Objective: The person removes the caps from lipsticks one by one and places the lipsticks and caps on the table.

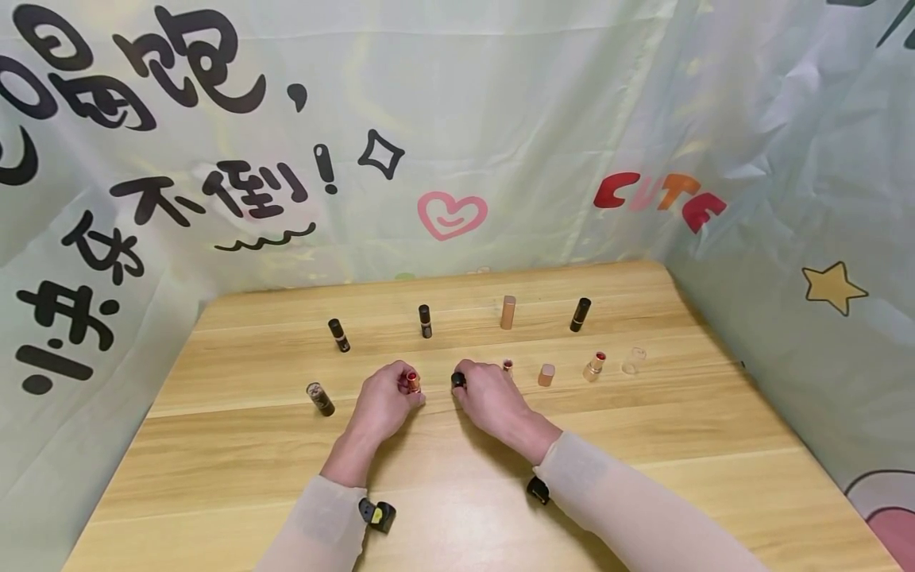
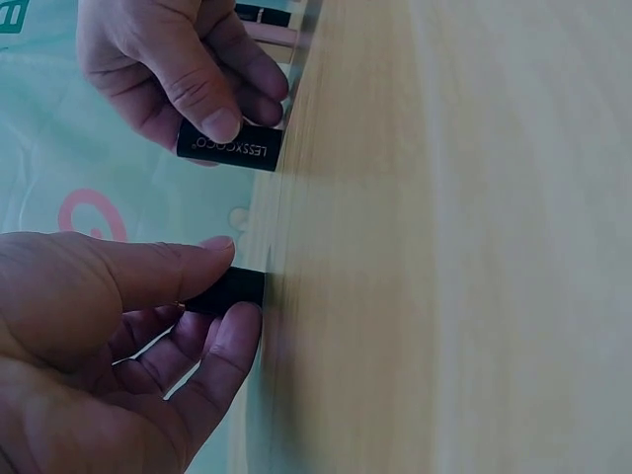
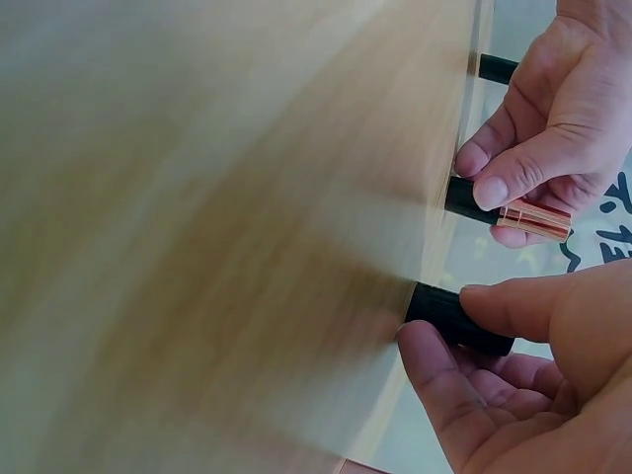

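Observation:
In the head view the left hand (image 1: 384, 402) pinches an uncapped lipstick (image 1: 413, 382) with a red tip. Its black base (image 3: 472, 198) and rose-gold tube (image 3: 534, 217) show in the right wrist view, the base end at the tabletop. To the right of it, the right hand (image 1: 493, 397) grips a black cap (image 1: 458, 380). That black cap (image 2: 229, 145) bears white lettering in the left wrist view and stands on the table. The two pieces are apart, with a gap between the hands.
Along the back stand black tubes (image 1: 425, 321) and a rose tube (image 1: 508, 312). A patterned tube (image 1: 320, 399) is left of the hands. Right of them are a small rose cap (image 1: 546, 375), an open lipstick (image 1: 594, 367) and a clear cap (image 1: 634, 361). Printed cloth surrounds the table.

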Tool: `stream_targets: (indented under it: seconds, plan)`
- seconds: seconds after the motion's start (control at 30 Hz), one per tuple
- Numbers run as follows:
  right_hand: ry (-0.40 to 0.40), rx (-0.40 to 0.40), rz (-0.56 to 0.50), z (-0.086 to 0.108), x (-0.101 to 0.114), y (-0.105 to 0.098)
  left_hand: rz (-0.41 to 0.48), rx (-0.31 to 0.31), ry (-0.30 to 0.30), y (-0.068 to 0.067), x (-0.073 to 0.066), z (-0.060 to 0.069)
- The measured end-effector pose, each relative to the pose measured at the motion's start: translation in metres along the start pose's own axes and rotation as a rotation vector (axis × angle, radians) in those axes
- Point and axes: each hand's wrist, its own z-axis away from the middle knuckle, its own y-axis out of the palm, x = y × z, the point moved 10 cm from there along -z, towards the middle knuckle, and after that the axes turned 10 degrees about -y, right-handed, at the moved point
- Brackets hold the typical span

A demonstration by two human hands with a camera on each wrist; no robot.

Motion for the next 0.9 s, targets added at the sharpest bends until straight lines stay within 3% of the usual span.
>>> stream_targets:
  seconds: [0.9]
  plan:
    - [-0.016, -0.003, 0.000, -0.0010, 0.0008, -0.0005, -0.013, 0.015, 0.017, 0.0021, 0.0004, -0.0008]
